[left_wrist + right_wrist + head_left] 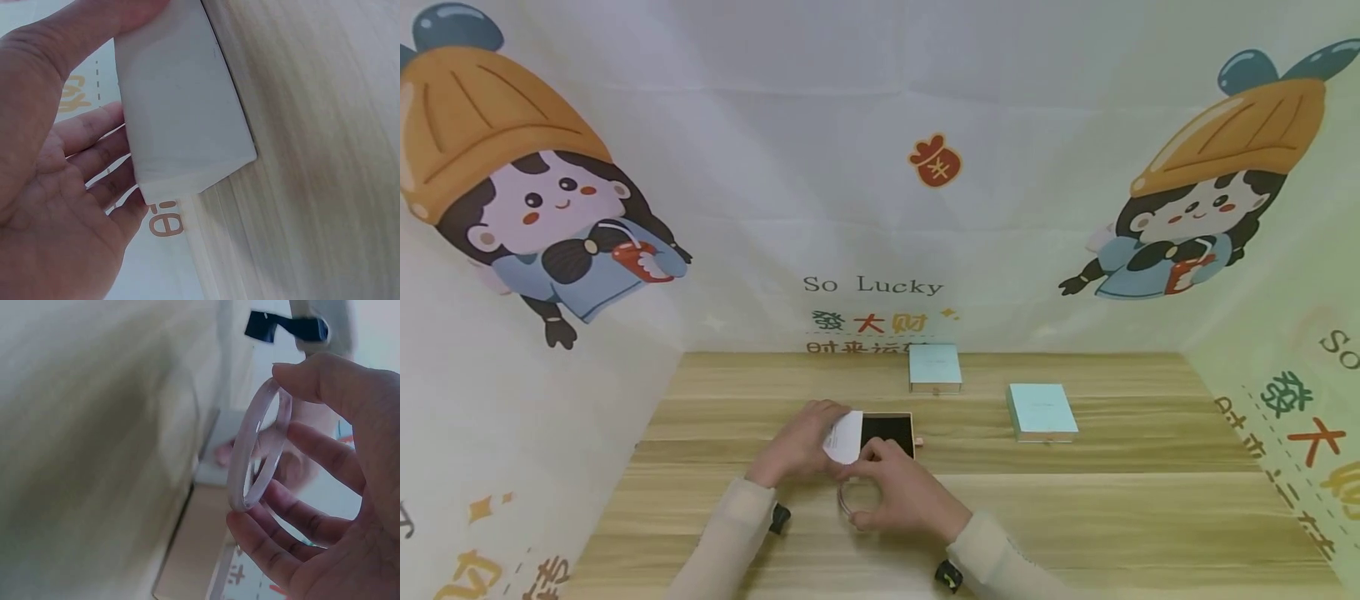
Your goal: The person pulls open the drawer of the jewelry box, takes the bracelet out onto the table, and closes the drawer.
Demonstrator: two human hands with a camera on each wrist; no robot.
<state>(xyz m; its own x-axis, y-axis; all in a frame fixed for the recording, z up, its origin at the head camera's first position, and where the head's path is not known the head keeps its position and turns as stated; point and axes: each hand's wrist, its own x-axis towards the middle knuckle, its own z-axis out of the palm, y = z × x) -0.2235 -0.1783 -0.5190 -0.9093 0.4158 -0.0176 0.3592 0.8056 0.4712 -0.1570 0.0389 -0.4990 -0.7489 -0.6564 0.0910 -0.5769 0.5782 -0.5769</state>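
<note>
Near the table's middle, my left hand point(805, 442) grips a drawer box at its white printed part point(844, 438). The box's pale side point(181, 100) shows in the left wrist view, with the thumb over its top and the fingers along its side. Black lining point(883, 428) shows in the pulled-out drawer, which has a small pink tab point(919, 442) at its right end. In front of the box, my right hand point(904, 492) holds a pale, translucent pinkish bangle point(245, 453) upright between thumb and fingertips, apart from the drawer lining.
Two mint-coloured boxes lie closed on the wood-grain table point(1120, 517): one at the back point(934, 365), the other farther right point(1042, 410). A printed cloth point(820, 167) with cartoon figures hangs behind and at both sides. Black straps point(949, 575) are on both wrists.
</note>
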